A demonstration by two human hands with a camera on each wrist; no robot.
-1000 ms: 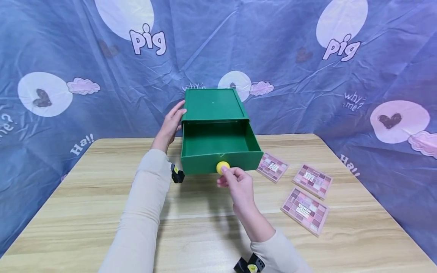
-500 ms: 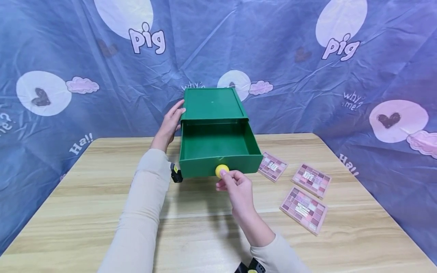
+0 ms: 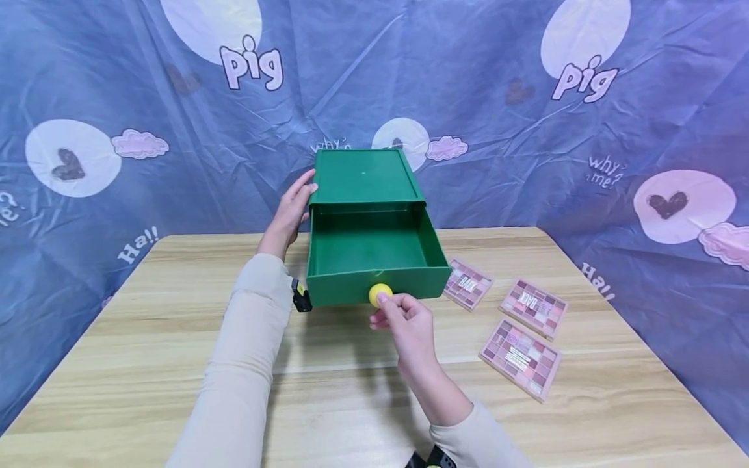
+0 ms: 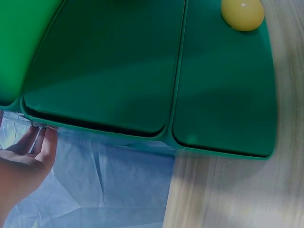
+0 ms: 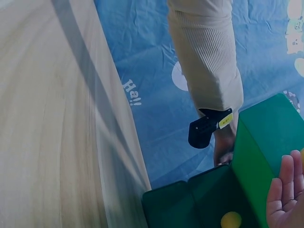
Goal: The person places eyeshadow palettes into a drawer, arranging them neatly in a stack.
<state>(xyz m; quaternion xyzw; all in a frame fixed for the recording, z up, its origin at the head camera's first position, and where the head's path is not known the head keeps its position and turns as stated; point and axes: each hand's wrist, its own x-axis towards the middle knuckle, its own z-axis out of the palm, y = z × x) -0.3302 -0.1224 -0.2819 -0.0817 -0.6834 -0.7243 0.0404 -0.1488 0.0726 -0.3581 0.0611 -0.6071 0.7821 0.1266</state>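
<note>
A green drawer cabinet (image 3: 365, 175) stands on the table with its top drawer (image 3: 345, 288) pulled out, showing a bare green inside. At the drawer's front, my right hand (image 3: 414, 328) pinches the round yellow knob (image 3: 378, 292) between thumb and fingers. My left hand (image 3: 290, 209) rests against the cabinet's left side, its fingers laid along the upper edge. In the left wrist view, the left hand (image 4: 28, 164) touches the cabinet's side, next to the closed lower drawers (image 4: 223, 95). The right wrist view catches part of the right hand (image 5: 287, 194) by the pulled-out drawer.
Three pink eyeshadow palettes lie right of the cabinet: one palette (image 3: 468, 284) near the drawer, another (image 3: 534, 308) farther right, a third (image 3: 521, 359) closer to me. The wooden table (image 3: 164, 338) ends at a blue printed cloth (image 3: 497, 58).
The top drawer has come slightly farther out toward me, the right hand moving with its knob. In the latest half second there is hardly any motion. The left hand stays at the cabinet's side.
</note>
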